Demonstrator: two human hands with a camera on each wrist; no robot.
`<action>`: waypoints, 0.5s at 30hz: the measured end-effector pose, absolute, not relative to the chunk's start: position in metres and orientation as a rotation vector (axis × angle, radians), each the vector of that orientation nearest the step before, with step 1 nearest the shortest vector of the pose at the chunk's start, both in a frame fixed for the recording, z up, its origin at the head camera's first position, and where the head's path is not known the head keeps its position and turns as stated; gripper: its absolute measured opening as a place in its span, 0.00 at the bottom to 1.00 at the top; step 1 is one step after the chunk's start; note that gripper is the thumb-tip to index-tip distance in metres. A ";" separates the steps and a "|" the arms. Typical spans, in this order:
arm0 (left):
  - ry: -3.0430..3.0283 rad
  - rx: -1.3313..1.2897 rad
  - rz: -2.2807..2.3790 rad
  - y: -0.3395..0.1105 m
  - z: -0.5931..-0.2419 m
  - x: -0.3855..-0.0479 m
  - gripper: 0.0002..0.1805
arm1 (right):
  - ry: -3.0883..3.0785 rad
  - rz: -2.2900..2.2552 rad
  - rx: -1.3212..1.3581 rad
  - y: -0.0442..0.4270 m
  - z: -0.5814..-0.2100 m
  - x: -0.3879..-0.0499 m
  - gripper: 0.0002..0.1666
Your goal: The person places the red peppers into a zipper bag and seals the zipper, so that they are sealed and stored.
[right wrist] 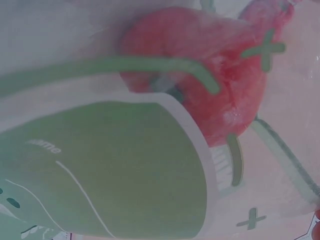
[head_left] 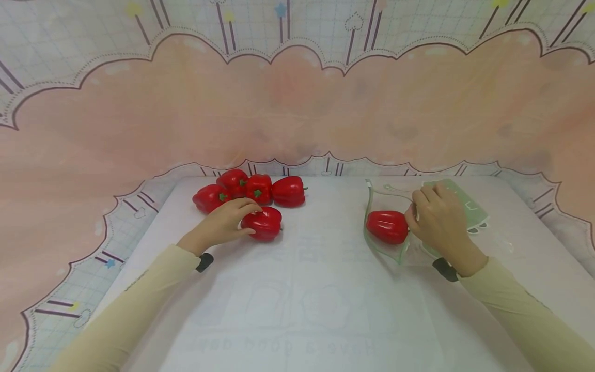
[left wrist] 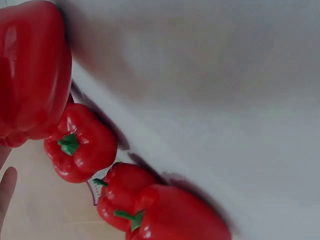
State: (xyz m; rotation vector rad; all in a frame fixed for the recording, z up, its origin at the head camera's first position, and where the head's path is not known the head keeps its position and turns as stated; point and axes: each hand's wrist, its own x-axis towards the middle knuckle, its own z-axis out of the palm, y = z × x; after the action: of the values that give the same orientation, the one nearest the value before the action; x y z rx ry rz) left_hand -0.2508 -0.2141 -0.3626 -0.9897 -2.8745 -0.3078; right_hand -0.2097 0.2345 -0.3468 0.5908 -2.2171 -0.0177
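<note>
My left hand (head_left: 225, 222) grips a red bell pepper (head_left: 266, 225) at its left end, fingers on top and thumb at the near side. The same pepper (left wrist: 32, 70) fills the upper left of the left wrist view. My right hand (head_left: 437, 217) pinches the rim of a clear plastic bag with green print (head_left: 457, 199), its mouth spread toward the left. At that mouth lies another red bell pepper (head_left: 387, 227), close to my right fingers. Through the film in the right wrist view, this pepper (right wrist: 235, 95) looks hazy behind the green print (right wrist: 125, 165).
Several more red bell peppers (head_left: 289, 191) with green stems sit together behind my left hand. The white table (head_left: 297, 294) has faint lettering. A patterned peach cloth (head_left: 297, 113) hangs around its back and sides.
</note>
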 end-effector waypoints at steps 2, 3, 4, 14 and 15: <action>-2.863 -1.012 -0.272 -0.213 -0.362 -0.251 0.32 | -2.216 -0.020 0.591 0.235 -0.347 -0.210 0.08; -2.859 -1.022 -0.255 -0.213 -0.361 -0.250 0.33 | -2.217 -0.020 0.591 0.235 -0.347 -0.210 0.08; -2.858 -1.030 -0.241 -0.213 -0.361 -0.250 0.33 | -2.217 -0.020 0.592 0.235 -0.347 -0.210 0.08; -2.872 -1.041 -0.054 -0.213 -0.360 -0.252 0.38 | -2.228 0.004 0.595 0.235 -0.346 -0.209 0.08; -2.879 -1.037 -0.030 -0.212 -0.360 -0.253 0.38 | -2.227 0.007 0.596 0.235 -0.346 -0.209 0.08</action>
State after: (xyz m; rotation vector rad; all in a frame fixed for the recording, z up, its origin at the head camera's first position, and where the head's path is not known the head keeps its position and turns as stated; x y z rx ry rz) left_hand -0.2527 -0.2124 -0.3601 -1.0371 -2.8794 -0.0296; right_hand -0.2092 0.2351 -0.3460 0.5961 -2.2267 0.0073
